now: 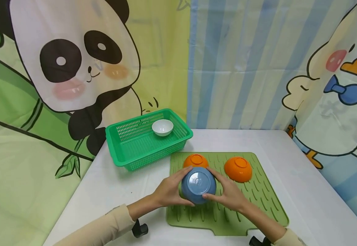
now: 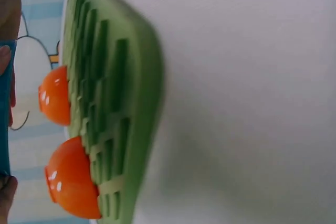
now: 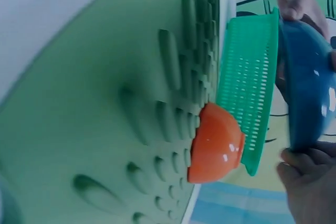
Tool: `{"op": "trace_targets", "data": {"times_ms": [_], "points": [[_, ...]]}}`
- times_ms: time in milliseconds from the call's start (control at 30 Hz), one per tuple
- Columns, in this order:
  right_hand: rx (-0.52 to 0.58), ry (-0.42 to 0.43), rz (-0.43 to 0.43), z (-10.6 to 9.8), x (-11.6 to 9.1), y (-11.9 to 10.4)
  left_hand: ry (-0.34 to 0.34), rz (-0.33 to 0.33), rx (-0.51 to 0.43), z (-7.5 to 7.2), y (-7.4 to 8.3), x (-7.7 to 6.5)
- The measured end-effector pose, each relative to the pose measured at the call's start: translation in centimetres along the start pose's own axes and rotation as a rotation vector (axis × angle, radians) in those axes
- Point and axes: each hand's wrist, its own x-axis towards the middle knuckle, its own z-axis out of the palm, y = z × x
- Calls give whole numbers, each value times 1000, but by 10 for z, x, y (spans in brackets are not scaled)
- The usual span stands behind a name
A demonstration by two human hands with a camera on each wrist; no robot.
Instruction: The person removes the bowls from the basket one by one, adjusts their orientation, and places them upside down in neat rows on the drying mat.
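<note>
Both hands hold a blue bowl [image 1: 198, 185] upside down above the green drying mat [image 1: 227, 218]. My left hand [image 1: 173, 190] grips its left side, and my right hand [image 1: 229, 192] grips the right side with the thumb on the bowl's near side. In the right wrist view the blue bowl [image 3: 310, 87] is clear of the mat, held between the two hands. Two orange bowls lie upside down on the mat: one orange bowl [image 1: 196, 160] just behind the blue bowl and partly hidden by it, the other orange bowl [image 1: 238, 169] to the right.
A green perforated basket [image 1: 126, 150] stands at the back left of the white table [image 1: 104, 191], beside the mat. Inside it sits a white bowl [image 1: 162, 127], opening upward. Printed curtains [image 1: 227, 68] hang behind the table.
</note>
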Motion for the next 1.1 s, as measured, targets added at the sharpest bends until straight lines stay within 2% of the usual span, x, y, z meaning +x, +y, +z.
{"op": "trace_targets", "data": {"times_ms": [100, 267, 400, 567, 867, 1000, 1100], "points": [[1, -106, 98, 4, -4, 4, -78, -74, -39, 10, 0, -8], [-32, -233, 144, 14, -6, 14, -180, -144, -66, 23, -4, -18], [-33, -302, 190, 21, -5, 18, -240, -187, -62, 31, -7, -23], [-22, -327, 224, 22, -4, 22, -279, -222, -48, 34, -9, -22], [-4, -351, 210, 22, -6, 29, -300, -223, -49, 35, -11, -21], [23, -337, 204, 25, -8, 31, -307, -227, -44, 36, -11, -21], [61, -313, 169, 27, -11, 33, -311, -230, -37, 36, -10, -21]]}}
